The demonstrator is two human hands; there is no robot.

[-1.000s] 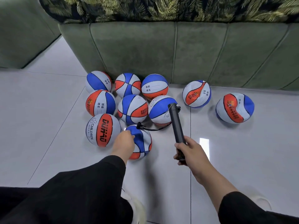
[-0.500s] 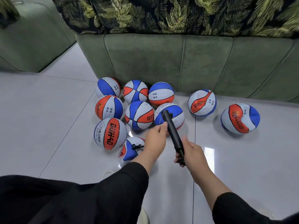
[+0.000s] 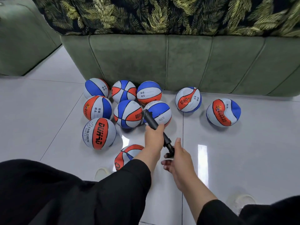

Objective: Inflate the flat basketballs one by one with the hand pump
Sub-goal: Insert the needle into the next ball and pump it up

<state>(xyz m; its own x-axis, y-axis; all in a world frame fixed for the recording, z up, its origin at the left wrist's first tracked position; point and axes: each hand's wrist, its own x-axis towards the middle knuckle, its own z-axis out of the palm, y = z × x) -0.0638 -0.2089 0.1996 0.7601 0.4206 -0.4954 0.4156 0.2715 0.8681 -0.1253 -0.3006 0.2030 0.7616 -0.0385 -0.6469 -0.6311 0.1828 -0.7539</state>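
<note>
A black hand pump (image 3: 151, 120) slants over the floor in front of me. My left hand (image 3: 153, 137) grips its barrel. My right hand (image 3: 179, 157) holds the handle end, with the thin rod drawn out between the two hands. A red, white and blue basketball (image 3: 125, 155) lies just below my left forearm, partly hidden by it. Several more such balls sit in a cluster beyond, among them one marked CHILDREN (image 3: 99, 133). Two dented, flat-looking balls (image 3: 188, 99) (image 3: 223, 112) lie apart at the right.
A green sofa (image 3: 178, 65) with a leaf-print cover stands right behind the balls. Another green seat (image 3: 24, 39) is at the far left. The floor is glossy white tile (image 3: 243, 151). Pale shoes (image 3: 101, 173) show beside my black trousers.
My left hand left the near ball and took hold of the pump barrel. The pump's handle has been pulled back from the barrel, showing the rod. The view shifted, bringing the near ball closer under my arm.
</note>
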